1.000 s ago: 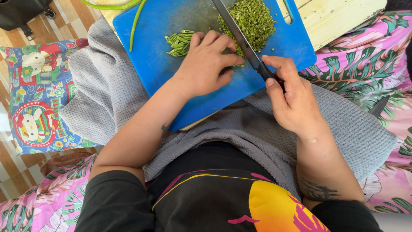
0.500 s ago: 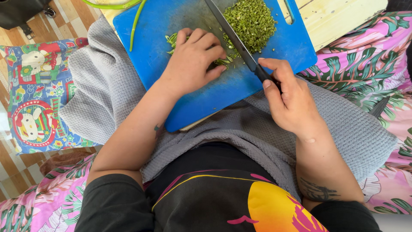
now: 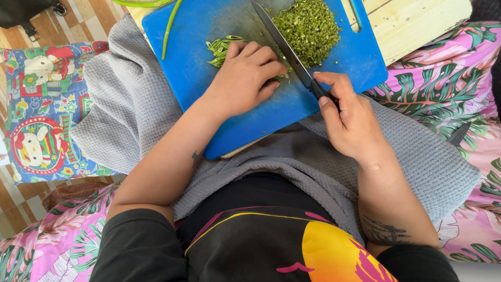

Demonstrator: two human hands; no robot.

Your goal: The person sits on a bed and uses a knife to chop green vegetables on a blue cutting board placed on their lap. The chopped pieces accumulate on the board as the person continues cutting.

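Left hand presses green beans on blue cutting board; right hand grips knife beside chopped pile; grey towel beneath.

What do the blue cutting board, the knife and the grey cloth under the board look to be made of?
Blue cutting board: probably plastic, matte, scuffed pale where it has been cut on, with a moulded handle slot.
Knife: dark blade, likely coated or unpolished metal; black handle inside the right hand, material hidden.
Grey cloth: woven textile with a waffle texture, soft and draped, probably cotton.
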